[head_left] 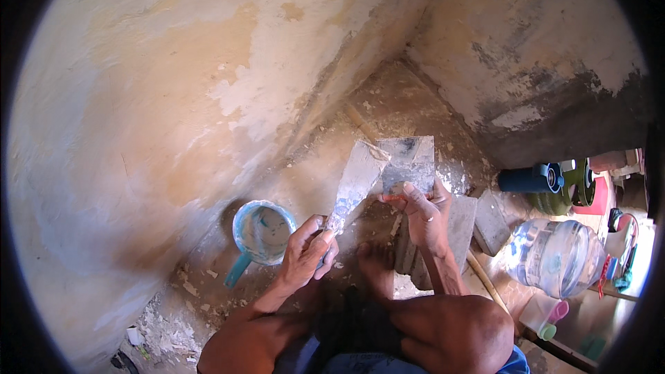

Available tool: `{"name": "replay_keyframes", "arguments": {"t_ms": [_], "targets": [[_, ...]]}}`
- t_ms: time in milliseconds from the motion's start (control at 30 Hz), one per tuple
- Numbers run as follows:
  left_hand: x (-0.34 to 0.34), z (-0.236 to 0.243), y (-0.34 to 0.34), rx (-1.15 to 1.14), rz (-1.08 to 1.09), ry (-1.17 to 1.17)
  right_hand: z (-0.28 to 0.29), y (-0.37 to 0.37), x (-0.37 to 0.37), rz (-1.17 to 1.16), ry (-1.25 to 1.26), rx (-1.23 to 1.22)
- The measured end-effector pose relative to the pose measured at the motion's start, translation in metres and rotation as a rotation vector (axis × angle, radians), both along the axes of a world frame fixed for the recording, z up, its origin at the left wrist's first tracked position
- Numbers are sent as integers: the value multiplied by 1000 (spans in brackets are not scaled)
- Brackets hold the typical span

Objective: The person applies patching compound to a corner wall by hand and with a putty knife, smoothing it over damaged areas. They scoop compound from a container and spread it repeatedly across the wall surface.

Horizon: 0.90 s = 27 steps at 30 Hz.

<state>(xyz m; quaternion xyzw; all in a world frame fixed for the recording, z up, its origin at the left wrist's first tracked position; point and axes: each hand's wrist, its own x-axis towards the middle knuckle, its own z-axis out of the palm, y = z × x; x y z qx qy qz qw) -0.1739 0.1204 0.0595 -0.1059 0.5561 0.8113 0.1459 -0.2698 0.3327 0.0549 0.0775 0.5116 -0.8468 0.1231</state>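
My left hand point(308, 253) is closed on the handle of a narrow putty knife point(359, 176), its blade coated in pale paste and angled up to the right. My right hand point(426, 215) grips a wide square scraper point(409, 156) by its red handle, thumb on top. The two blades meet or overlap at their upper part; I cannot tell if they touch. Below and left of them, a light blue pot point(242, 218) with a handle holds whitish paste. Under my right hand lie grey blocks point(457, 235).
Patchy plastered walls point(159, 97) meet in a corner over the debris-strewn floor point(388, 97). At the right are a dark blue flask point(519, 179), a green cylinder point(568, 199), a large clear water jug point(554, 256), plastic cups point(547, 312) and a wooden stick point(485, 280). My bare foot point(374, 270) is below my hands.
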Motion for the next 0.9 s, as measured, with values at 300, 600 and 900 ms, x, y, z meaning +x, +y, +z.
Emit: {"name": "replay_keyframes", "arguments": {"t_ms": [300,600,900], "targets": [[3,-1,-9,-148,-50,-46,5,0,1,19,39,70],[-14,6,-19,-170,-133,-44,1,1,8,144,71,429],[-19,13,-11,-178,-189,-50,-30,15,1,203,308,725]]}}
